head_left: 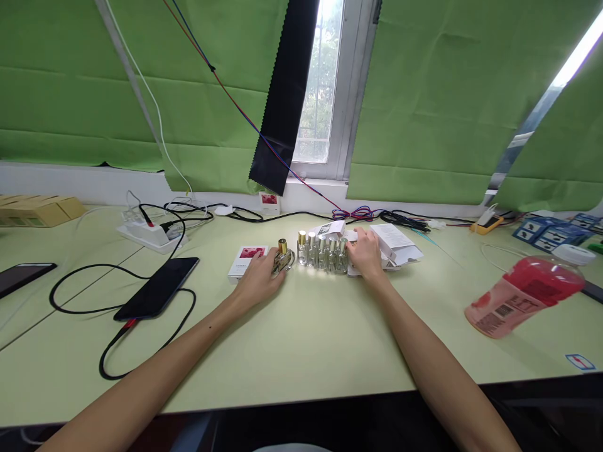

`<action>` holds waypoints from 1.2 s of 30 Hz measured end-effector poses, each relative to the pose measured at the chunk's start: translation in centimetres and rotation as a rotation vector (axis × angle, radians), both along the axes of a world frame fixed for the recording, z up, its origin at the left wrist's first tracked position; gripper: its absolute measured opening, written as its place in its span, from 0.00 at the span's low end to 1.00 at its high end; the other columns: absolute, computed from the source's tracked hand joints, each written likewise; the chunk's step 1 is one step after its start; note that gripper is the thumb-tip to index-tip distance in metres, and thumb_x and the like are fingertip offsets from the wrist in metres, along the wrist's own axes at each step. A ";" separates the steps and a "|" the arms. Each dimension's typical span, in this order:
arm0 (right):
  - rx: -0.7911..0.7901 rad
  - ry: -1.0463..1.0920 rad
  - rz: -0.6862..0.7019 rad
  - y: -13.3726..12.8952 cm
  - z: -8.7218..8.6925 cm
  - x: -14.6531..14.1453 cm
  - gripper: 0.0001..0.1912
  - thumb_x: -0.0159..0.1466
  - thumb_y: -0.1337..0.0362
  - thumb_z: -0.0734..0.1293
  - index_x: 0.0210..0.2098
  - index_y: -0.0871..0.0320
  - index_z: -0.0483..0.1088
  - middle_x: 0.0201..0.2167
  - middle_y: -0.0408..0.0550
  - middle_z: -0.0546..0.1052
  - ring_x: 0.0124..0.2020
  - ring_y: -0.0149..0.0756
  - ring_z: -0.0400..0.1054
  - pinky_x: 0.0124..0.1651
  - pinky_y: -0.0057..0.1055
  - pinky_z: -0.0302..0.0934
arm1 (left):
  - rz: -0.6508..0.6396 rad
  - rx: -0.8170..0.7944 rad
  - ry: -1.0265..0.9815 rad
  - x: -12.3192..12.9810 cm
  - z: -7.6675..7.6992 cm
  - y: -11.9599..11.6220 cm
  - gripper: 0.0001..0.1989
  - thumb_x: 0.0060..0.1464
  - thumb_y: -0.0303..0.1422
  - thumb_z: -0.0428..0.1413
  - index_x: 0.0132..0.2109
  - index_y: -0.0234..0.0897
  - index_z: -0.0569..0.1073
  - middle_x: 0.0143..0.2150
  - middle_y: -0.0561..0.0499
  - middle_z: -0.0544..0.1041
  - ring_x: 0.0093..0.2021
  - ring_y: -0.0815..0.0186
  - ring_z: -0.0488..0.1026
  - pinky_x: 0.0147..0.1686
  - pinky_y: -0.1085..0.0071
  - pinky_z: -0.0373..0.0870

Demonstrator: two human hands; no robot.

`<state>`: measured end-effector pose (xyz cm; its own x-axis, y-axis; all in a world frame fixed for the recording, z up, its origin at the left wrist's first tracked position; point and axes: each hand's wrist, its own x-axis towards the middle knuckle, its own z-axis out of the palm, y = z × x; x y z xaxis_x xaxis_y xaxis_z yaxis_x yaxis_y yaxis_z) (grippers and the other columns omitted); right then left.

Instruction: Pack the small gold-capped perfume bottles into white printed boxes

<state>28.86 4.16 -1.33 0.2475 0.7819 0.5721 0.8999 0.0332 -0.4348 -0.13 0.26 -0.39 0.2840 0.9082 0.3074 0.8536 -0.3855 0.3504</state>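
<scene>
My left hand (260,277) curls around a rounded clear perfume bottle (282,256) with a gold cap, standing on the table. Just right of it several small glass bottles (321,254) stand upright in a close row, their caps gold and silvery. At the row's right end my right hand (366,252) has its fingers closed at the last small glass bottle (342,256); the fingertips are partly hidden. A white box with a red flower picture (241,265) lies partly behind my left hand. Opened white cartons and a printed sheet (396,243) lie behind and beside my right hand.
On the left lie a phone (157,289) with a black cable, a power strip (149,235) and yellow boxes (42,210). To the right are a tilted pink drink bottle (522,295) and blue boxes (558,235). Cables (301,215) run along the table's back edge.
</scene>
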 end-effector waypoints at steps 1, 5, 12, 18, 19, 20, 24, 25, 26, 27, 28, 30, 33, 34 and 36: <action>-0.005 0.003 -0.001 -0.1 0.1 0.0 0.19 0.63 0.62 0.67 0.53 0.59 0.71 0.49 0.62 0.74 0.53 0.55 0.64 0.50 0.43 0.61 | 0.001 -0.004 0.000 0.0 0.0 0.0 0.21 0.59 0.41 0.51 0.57 0.37 0.66 0.43 0.40 0.76 0.52 0.43 0.69 0.48 0.52 0.69; -0.090 -0.007 -0.024 -0.6 0.8 -0.3 0.19 0.64 0.63 0.67 0.55 0.58 0.71 0.53 0.63 0.72 0.56 0.58 0.64 0.50 0.44 0.62 | 0.007 -0.014 -0.002 -0.1 0.0 0.0 0.22 0.60 0.41 0.51 0.58 0.37 0.66 0.45 0.39 0.76 0.55 0.41 0.68 0.49 0.51 0.69; -0.178 -0.018 -0.050 -1.3 1.8 -0.6 0.20 0.66 0.61 0.68 0.57 0.58 0.69 0.56 0.64 0.71 0.57 0.58 0.65 0.49 0.44 0.64 | 0.001 -0.012 -0.007 -0.2 -0.1 0.0 0.22 0.59 0.41 0.51 0.57 0.37 0.66 0.45 0.39 0.76 0.54 0.42 0.68 0.49 0.52 0.68; -0.235 0.004 -0.059 -1.7 2.4 -0.6 0.22 0.67 0.61 0.65 0.60 0.57 0.67 0.57 0.59 0.71 0.56 0.52 0.67 0.49 0.38 0.63 | 0.004 -0.036 0.010 -0.1 0.1 -0.1 0.22 0.60 0.42 0.50 0.57 0.36 0.65 0.46 0.38 0.76 0.53 0.43 0.68 0.47 0.53 0.68; -0.221 0.010 -0.062 -1.7 2.5 -0.6 0.22 0.66 0.61 0.66 0.59 0.57 0.68 0.56 0.58 0.71 0.55 0.51 0.67 0.48 0.37 0.63 | 0.005 -0.033 0.011 -0.1 0.1 -0.1 0.22 0.60 0.41 0.50 0.57 0.36 0.65 0.45 0.38 0.76 0.53 0.43 0.68 0.47 0.53 0.68; -0.201 0.015 -0.063 -1.7 2.5 -0.6 0.23 0.65 0.62 0.66 0.59 0.58 0.68 0.56 0.58 0.72 0.55 0.51 0.68 0.48 0.37 0.62 | 0.006 -0.029 0.012 -0.1 0.1 -0.1 0.22 0.60 0.41 0.50 0.57 0.36 0.65 0.45 0.39 0.76 0.53 0.43 0.68 0.46 0.54 0.68; -0.110 0.036 -0.052 -1.5 2.3 -0.6 0.23 0.62 0.65 0.67 0.56 0.59 0.70 0.52 0.58 0.74 0.52 0.49 0.69 0.47 0.36 0.61 | 0.011 -0.014 0.004 -0.2 -0.1 0.1 0.21 0.60 0.42 0.51 0.56 0.37 0.66 0.44 0.40 0.76 0.53 0.43 0.68 0.45 0.55 0.68; -0.093 0.043 -0.052 -1.4 2.2 -0.6 0.23 0.61 0.66 0.67 0.56 0.59 0.70 0.52 0.57 0.74 0.51 0.49 0.69 0.47 0.36 0.61 | 0.009 -0.013 0.000 -0.2 -0.2 0.1 0.21 0.60 0.42 0.51 0.56 0.37 0.66 0.44 0.40 0.76 0.53 0.44 0.68 0.45 0.55 0.68; -0.079 0.050 -0.052 -1.4 2.2 -0.6 0.23 0.60 0.66 0.68 0.55 0.59 0.71 0.52 0.57 0.74 0.51 0.48 0.69 0.46 0.35 0.61 | 0.005 -0.011 -0.005 -0.2 -0.2 0.1 0.20 0.60 0.42 0.51 0.56 0.37 0.66 0.44 0.40 0.76 0.52 0.44 0.69 0.45 0.55 0.68; -0.066 0.055 -0.053 -1.4 2.1 -0.6 0.22 0.60 0.67 0.68 0.54 0.59 0.71 0.52 0.57 0.74 0.50 0.48 0.70 0.46 0.35 0.61 | 0.001 -0.008 -0.010 -0.3 -0.2 0.2 0.20 0.60 0.42 0.51 0.56 0.37 0.66 0.44 0.40 0.76 0.52 0.44 0.69 0.45 0.55 0.67; -0.053 0.059 -0.054 -1.3 2.1 -0.6 0.22 0.59 0.67 0.68 0.54 0.59 0.71 0.52 0.57 0.75 0.50 0.48 0.70 0.46 0.35 0.61 | -0.003 -0.003 -0.015 -0.3 -0.3 0.2 0.20 0.59 0.41 0.51 0.55 0.37 0.67 0.43 0.40 0.76 0.51 0.44 0.69 0.45 0.55 0.67; -0.028 0.066 -0.051 -1.3 2.0 -0.7 0.22 0.58 0.68 0.68 0.53 0.59 0.72 0.52 0.56 0.75 0.50 0.48 0.70 0.47 0.36 0.62 | -0.003 0.005 -0.017 -0.3 -0.3 0.2 0.20 0.59 0.41 0.52 0.55 0.37 0.67 0.43 0.40 0.76 0.51 0.44 0.69 0.44 0.56 0.67; -0.008 0.075 -0.051 -1.3 2.0 -0.7 0.22 0.58 0.68 0.69 0.52 0.58 0.72 0.52 0.56 0.75 0.50 0.48 0.70 0.47 0.36 0.62 | -0.005 0.001 -0.004 -0.2 -0.2 0.1 0.20 0.60 0.41 0.51 0.56 0.37 0.66 0.42 0.40 0.76 0.50 0.44 0.69 0.44 0.56 0.67; -0.004 0.075 -0.052 -1.3 2.0 -0.7 0.22 0.58 0.68 0.69 0.52 0.58 0.72 0.52 0.56 0.75 0.50 0.48 0.70 0.47 0.36 0.62 | -0.006 -0.006 0.002 -0.1 -0.2 0.1 0.20 0.60 0.41 0.51 0.56 0.37 0.66 0.42 0.40 0.76 0.50 0.44 0.69 0.43 0.56 0.67; 0.006 0.075 -0.054 -1.3 2.0 -0.7 0.22 0.58 0.67 0.69 0.52 0.58 0.72 0.53 0.56 0.75 0.50 0.48 0.71 0.47 0.36 0.62 | -0.003 -0.019 0.009 -0.1 -0.2 0.1 0.20 0.60 0.41 0.51 0.56 0.37 0.66 0.43 0.40 0.76 0.51 0.44 0.69 0.43 0.56 0.67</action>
<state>28.16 2.82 0.68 0.3321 0.7630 0.5546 0.8652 -0.0122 -0.5012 -0.25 0.35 -0.55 0.2893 0.9130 0.2877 0.8556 -0.3814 0.3501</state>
